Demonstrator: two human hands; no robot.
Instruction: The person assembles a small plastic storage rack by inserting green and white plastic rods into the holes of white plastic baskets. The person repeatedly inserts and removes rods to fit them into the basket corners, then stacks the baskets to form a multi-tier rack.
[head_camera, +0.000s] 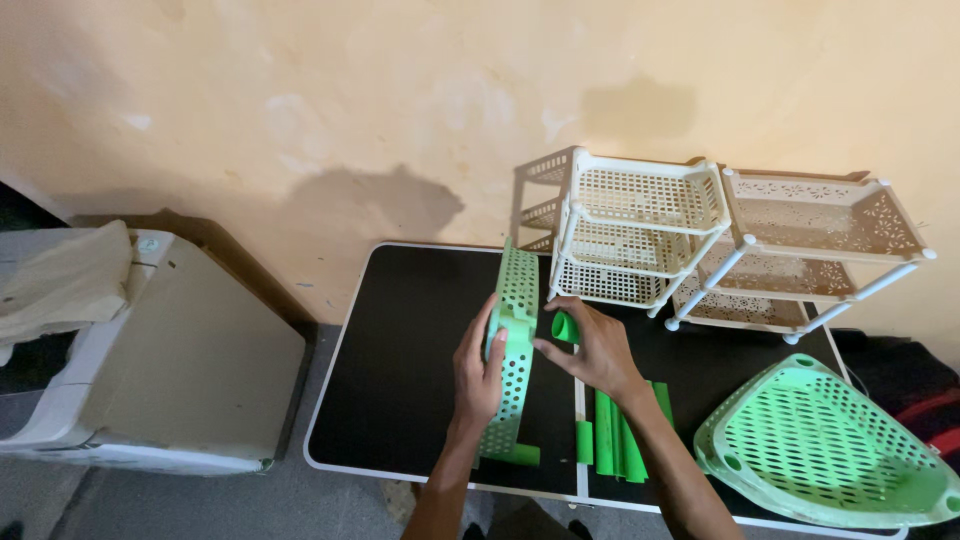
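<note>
A green perforated plastic shelf tray stands on edge on the black table, with one short green leg at its lower corner. My left hand grips its left side and steadies it. My right hand holds a short green tube against the tray's right face, near its upper corner. Several loose green tubes lie flat on the table just under my right forearm.
Two assembled cream three-tier racks stand at the table's back right. A stack of green trays rests at the front right corner. A grey machine with a cloth on it sits left of the table, below a yellow wall.
</note>
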